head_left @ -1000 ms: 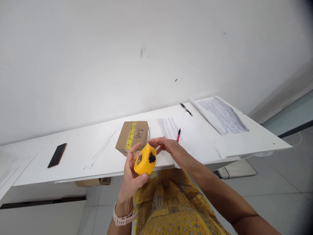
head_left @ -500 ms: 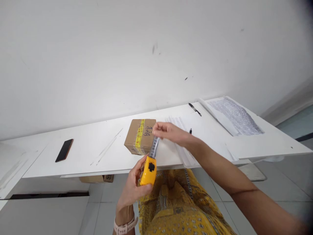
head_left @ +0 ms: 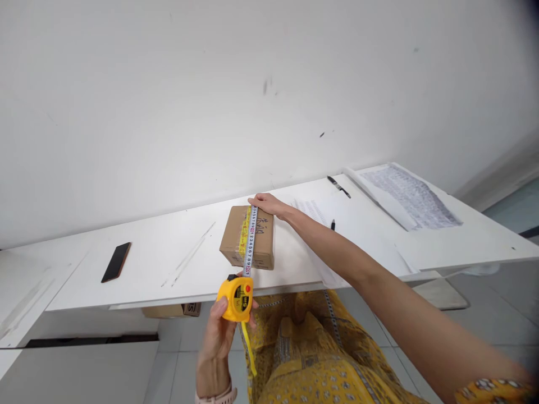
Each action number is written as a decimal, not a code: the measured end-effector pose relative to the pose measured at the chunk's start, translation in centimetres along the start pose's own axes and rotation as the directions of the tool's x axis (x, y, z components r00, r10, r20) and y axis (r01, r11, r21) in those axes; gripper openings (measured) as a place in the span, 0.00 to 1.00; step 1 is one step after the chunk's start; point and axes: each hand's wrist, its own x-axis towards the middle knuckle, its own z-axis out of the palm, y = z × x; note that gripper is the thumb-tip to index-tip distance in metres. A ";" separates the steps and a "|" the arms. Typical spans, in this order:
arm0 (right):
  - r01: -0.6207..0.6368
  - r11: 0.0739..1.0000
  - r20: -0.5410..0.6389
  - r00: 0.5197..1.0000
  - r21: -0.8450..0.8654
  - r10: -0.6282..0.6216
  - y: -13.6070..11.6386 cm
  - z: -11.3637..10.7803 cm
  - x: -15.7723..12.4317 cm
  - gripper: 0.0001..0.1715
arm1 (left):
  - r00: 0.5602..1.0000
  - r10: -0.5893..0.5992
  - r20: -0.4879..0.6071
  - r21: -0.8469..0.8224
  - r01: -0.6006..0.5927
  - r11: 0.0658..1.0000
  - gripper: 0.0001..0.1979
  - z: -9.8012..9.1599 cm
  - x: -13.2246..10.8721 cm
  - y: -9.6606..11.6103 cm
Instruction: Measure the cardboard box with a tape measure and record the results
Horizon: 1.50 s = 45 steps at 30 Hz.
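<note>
Across the top of the box (head_left: 264, 246), which sits near the front edge of the white table (head_left: 155, 247), the blade (head_left: 250, 238) of a tape measure (head_left: 236, 299) lies stretched from front to back. The left hand (head_left: 217, 336) is wrapped around the yellow case, just off the table's edge, with a yellow strap (head_left: 249, 350) hanging below it. The right hand (head_left: 265, 204) reaches over the box, its fingers pinched down on the blade's end at the far edge. A dark phone (head_left: 116, 262) lies well to the left. Printed sheets (head_left: 410, 196) and two pens (head_left: 338, 187) lie to the right.
</note>
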 end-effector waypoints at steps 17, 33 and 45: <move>0.131 0.989 -0.022 0.991 0.062 -0.130 1.2 -0.1 0.1 0.20 | 0.998 -0.046 0.043 -0.055 0.048 0.997 0.26 0.6 0.5 0.4; 0.188 0.972 -0.063 0.978 -0.138 -0.198 1.9 0.1 -15.4 0.21 | 0.953 -0.074 0.295 0.375 -0.044 0.926 0.31 -10.1 10.1 15.4; 0.126 0.970 -0.094 0.990 0.209 -0.109 3.8 3.9 -13.9 0.20 | 0.899 -0.217 0.379 0.440 0.030 0.897 0.32 -11.7 17.7 13.9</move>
